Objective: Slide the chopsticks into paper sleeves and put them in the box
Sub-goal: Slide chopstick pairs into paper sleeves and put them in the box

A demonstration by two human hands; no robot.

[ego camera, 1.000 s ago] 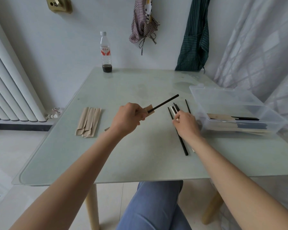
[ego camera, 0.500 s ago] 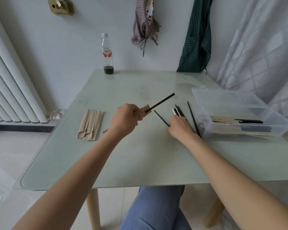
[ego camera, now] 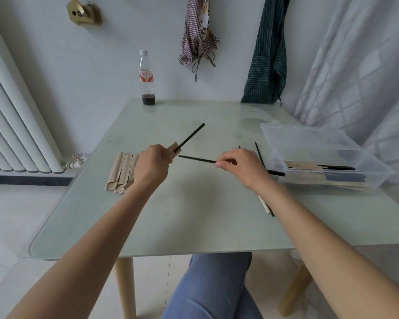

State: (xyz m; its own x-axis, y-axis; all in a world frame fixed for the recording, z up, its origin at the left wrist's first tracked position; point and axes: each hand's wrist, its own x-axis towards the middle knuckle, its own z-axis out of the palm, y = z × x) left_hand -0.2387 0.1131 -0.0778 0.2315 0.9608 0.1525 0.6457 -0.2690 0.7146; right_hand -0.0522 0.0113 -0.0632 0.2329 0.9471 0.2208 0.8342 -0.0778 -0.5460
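1. Two hands are working above the counter [ego camera: 194,215]. Left hand [ego camera: 150,165] is gripping a paper sleeve [ego camera: 172,147] with one black chopstick [ego camera: 190,137] sticking out of it, angled up and to the right.
2. Right hand [ego camera: 243,168] is pinching a second chopstick [ego camera: 196,159] between thumb and fingertips, its tip pointing left toward the sleeve, not touching it.
3. Loose chopsticks [ego camera: 259,155] are lying on the counter under and behind the right hand.
4. Spare sleeves [ego camera: 121,172] are sitting stacked just left of the left hand.
5. Clear box [ego camera: 327,162] is sitting at right, holding sleeved chopsticks.
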